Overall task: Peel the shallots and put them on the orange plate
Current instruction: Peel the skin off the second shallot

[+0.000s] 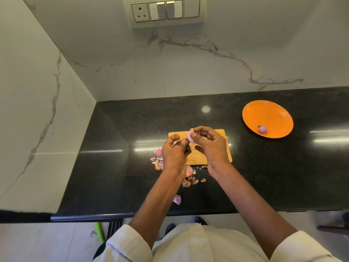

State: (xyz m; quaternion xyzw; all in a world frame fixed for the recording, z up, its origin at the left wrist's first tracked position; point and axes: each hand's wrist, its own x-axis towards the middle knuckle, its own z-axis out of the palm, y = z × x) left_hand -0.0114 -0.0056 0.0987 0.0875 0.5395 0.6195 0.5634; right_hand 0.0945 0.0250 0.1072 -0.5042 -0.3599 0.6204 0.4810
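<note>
A pale pink shallot [189, 136] is held above the wooden cutting board [221, 133]. My right hand [211, 148] pinches it between thumb and curled fingers. My left hand [174, 154] sits just left of it, fingertips curled against the shallot's lower left side. An orange plate [268, 114] lies to the right on the black counter, with one peeled shallot [262, 129] near its front rim. Another shallot [157, 152] lies on the counter left of the board, partly hidden by my left hand.
Pink and brown peel scraps [188, 179] are scattered on the black counter [117, 167] in front of and left of the board; one scrap [177, 199] lies near the front edge. Marble walls close the left and back. A switch panel [166, 11] is on the back wall.
</note>
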